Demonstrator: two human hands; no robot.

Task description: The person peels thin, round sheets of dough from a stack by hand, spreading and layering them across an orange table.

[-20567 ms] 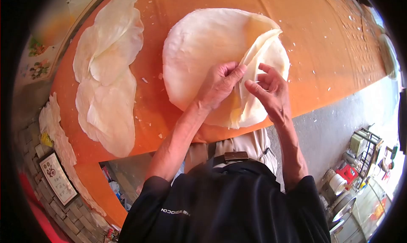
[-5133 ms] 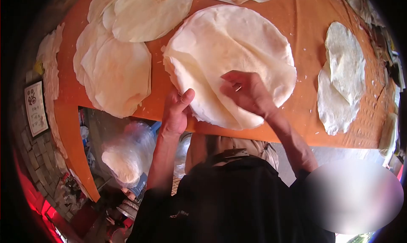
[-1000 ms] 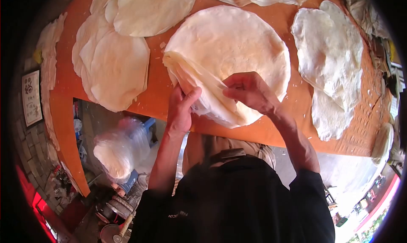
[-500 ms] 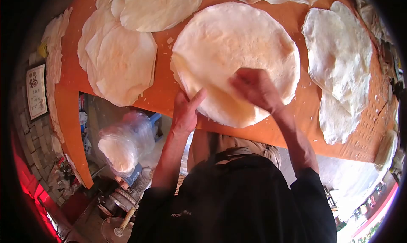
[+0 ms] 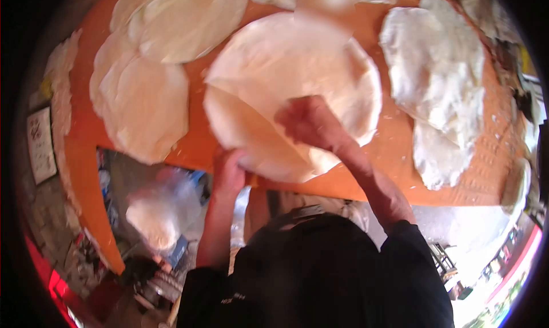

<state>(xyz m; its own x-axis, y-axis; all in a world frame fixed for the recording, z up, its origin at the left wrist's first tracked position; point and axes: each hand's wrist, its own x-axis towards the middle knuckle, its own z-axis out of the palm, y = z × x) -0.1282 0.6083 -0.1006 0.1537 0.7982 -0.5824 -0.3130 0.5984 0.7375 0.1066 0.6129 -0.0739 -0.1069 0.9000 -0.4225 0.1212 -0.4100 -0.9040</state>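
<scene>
A large round flatbread sheet (image 5: 297, 59) lies before me near the table's front edge, pale and thin. Across its lower left part runs a slanting crease or flap edge. My left hand (image 5: 230, 171) grips its lower left rim, thumb on top and the other fingers mostly hidden. Over the lower middle of the sheet is my right hand (image 5: 311, 122), its fingers curled together and a little blurred. What those fingers hold, if anything, I cannot make out.
The orange table (image 5: 394, 179) carries overlapping flatbread sheets (image 5: 148, 105) on the left, more along the far side, and a whitish pile (image 5: 434, 70) on the right. Below the left edge stands a plastic-wrapped bundle (image 5: 154, 213). A framed sign (image 5: 42, 145) is at far left.
The view has shifted, so the table's contents appear further left. My right hand stays over the sheet, its fingers more curled. My left hand remains at the sheet's lower left rim.
</scene>
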